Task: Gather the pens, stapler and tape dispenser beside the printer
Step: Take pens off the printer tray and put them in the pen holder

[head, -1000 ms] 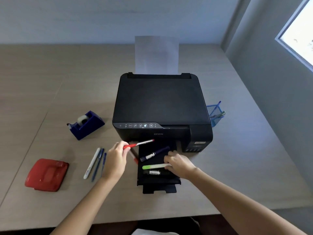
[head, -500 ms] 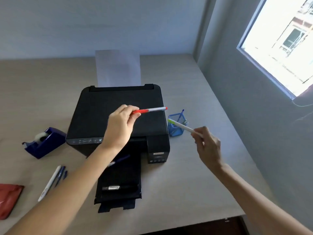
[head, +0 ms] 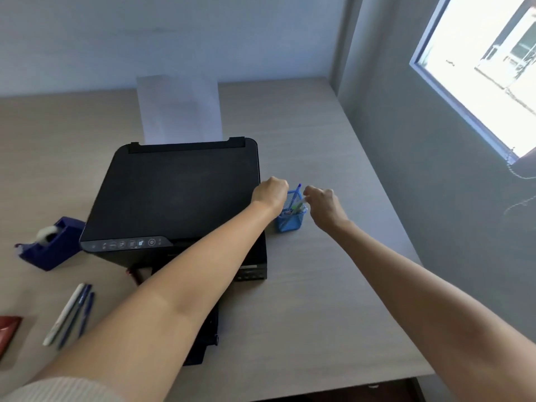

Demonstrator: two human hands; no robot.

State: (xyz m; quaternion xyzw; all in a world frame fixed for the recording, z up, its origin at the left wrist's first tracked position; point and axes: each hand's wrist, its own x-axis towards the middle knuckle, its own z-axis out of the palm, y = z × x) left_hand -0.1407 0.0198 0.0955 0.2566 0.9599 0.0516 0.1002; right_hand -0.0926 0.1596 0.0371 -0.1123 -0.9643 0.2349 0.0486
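Both hands are reaching over the blue mesh pen cup, sitting on the bench at 3 o'clock of the printer, just beside its right edge. Left hand is hovering at the cup's 9 o'clock rim, fingers curled in; can't tell if anything is pinched in it. Right hand is hovering at the cup's 3 o'clock, fingers loosely curled; a grip on the pens isn't visible, so can't tell there either. Several pens are standing in the cup: a blue pen is sticking up between the two hands, and a green-tipped one is leaning toward the right hand.

Tape dispenser is sitting at 9 o'clock of the printer, close to its left front corner. Three loose pens, one white and two blue, are lying together at 7 o'clock of the printer, well apart from the cup. Red stapler is showing partly at the frame's left edge, at 9 o'clock of those pens. A paper sheet is standing in the printer's rear feed. The output tray is mostly hidden under the left forearm.
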